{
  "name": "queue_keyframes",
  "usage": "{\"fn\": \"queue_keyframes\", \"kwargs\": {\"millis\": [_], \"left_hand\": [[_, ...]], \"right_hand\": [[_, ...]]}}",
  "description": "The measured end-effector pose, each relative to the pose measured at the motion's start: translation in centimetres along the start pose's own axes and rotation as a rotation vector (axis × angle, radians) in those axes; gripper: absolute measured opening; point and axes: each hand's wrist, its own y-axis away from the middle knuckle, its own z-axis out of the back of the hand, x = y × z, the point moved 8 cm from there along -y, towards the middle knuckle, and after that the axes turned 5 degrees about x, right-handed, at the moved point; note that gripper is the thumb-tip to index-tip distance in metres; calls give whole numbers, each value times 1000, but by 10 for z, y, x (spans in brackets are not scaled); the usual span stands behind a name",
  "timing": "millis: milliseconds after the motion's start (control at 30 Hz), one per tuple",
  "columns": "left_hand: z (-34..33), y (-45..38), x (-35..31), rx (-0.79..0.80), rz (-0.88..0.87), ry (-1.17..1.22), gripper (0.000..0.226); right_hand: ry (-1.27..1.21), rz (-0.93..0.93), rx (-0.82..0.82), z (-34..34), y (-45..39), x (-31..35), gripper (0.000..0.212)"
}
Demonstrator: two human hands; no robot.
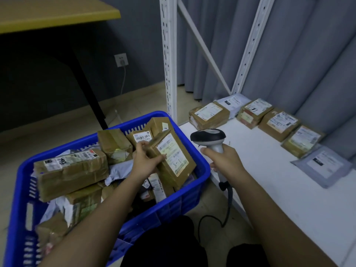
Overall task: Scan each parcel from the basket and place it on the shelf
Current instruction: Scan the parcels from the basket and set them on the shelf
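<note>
One basket [200, 170], one scanner [209, 138], six shelf parcels [210, 115] (two grey).

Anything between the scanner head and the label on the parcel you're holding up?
Nothing: in the head view the stretch between scanner and the held parcel is open air above the blue basket's rim.

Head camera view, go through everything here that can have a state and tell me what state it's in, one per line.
Left hand: grips the brown parcel.
Brown parcel: tilted, label up, still over the basket.
Right hand: holds the scanner.
Scanner: held, head toward the parcel.
Blue basket: full of parcels.
Shelf: parcels lined along its back edge.
Wall socket: a cable plugged in.
</note>
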Motion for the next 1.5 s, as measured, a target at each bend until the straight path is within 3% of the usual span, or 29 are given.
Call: {"fn": "queue_keyframes", "kwargs": {"millis": [167,300,700,1500], "left_hand": [[-17,1,-71,67,-176,2,67],[-52,0,-101,170,-197,-30,66],[-104,5,-73,331,-116,-12,77],[-112,4,-70,313,-102,-55,81]], "right_hand": [[-24,61,-47,27,22,13,21],[-26,75,-85,58,36,17,20],[111,53,-105,97,63,1,22],[69,9,-92,111,64,1,17]]}}
